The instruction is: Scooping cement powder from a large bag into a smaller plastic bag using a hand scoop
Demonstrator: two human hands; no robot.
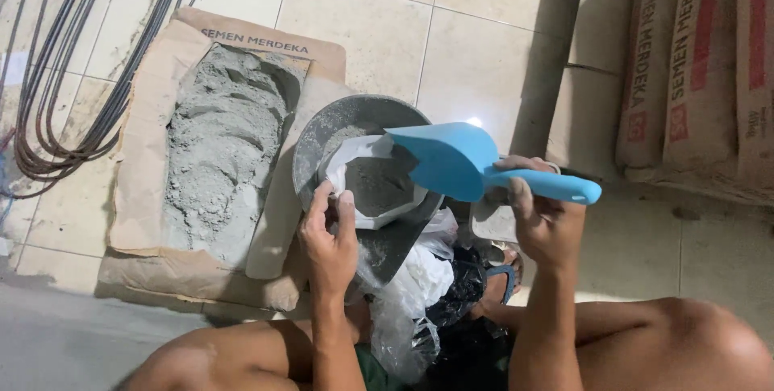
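A blue scoop (451,161) was gripped by the right hand (542,226), fingers closed on its handle; a white bag (363,157) of grey powder, inside a grey bucket (322,129), was pinched open by the left hand (329,238).

Blue plastic trowel (451,161) is hovering blade-left over white plastic bag (379,185), which is gaping open, holding grey cement.

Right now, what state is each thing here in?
Cement sack: cut open, lying flat, grey powder exposed.
White bag: mouth held open by left hand, partly filled with powder.
Grey basin: tilted behind the bag.
Blue scoop: empty, gripped by right hand.
Stacked sacks: closed.
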